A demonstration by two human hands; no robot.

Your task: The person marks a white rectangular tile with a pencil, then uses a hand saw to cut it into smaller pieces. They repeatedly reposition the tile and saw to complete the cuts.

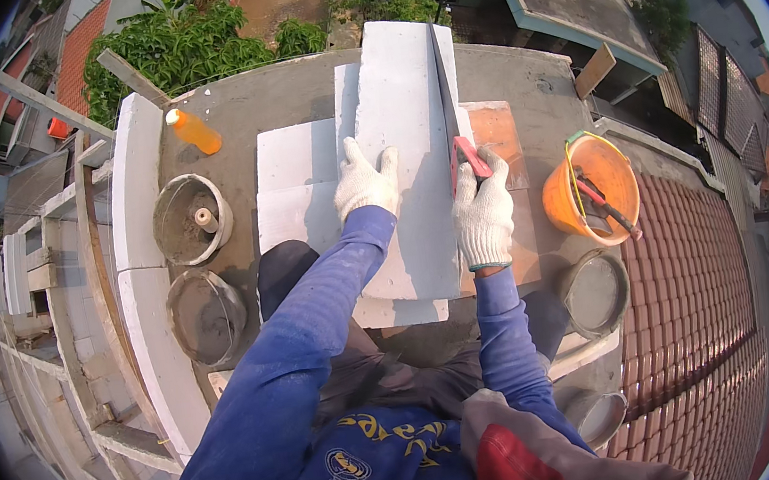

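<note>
A long white lightweight concrete block lies in front of me on top of other white blocks. My left hand, in a white knit glove, presses on the long block's left side with thumb and fingers apart. In my gloved right hand is the red handle of a handsaw. Its dark blade points away from me along the right part of the block. Whether the teeth have cut into the block cannot be made out.
Buckets with grey mortar residue stand at left and right. An orange bucket holds tools, including a hammer. A bottle with orange liquid lies far left. White block wall edges the raised slab; tiled roof drops off right.
</note>
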